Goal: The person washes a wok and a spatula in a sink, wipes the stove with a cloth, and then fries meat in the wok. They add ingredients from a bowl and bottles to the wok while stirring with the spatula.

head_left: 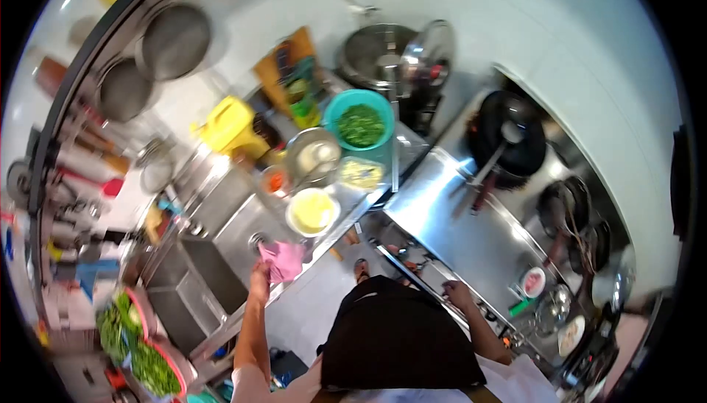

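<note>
My left hand (261, 279) is closed on a pink cloth (284, 262), which lies across the steel counter beside the sink (188, 285). Just beyond the cloth stands a white bowl (294, 230) holding a pale yellow liquid (312, 210). My right hand (458, 295) is at the front edge of the steel stove top (456, 200); its fingers are too small and blurred to read, and I see no object in it.
Behind the white bowl stand a metal bowl (300, 145), a teal basin (339, 108) of chopped greens and a yellow jug (230, 127). A black wok (490, 119) with a ladle (495, 160) sits on the stove. Leafy greens (156, 366) lie in baskets at lower left.
</note>
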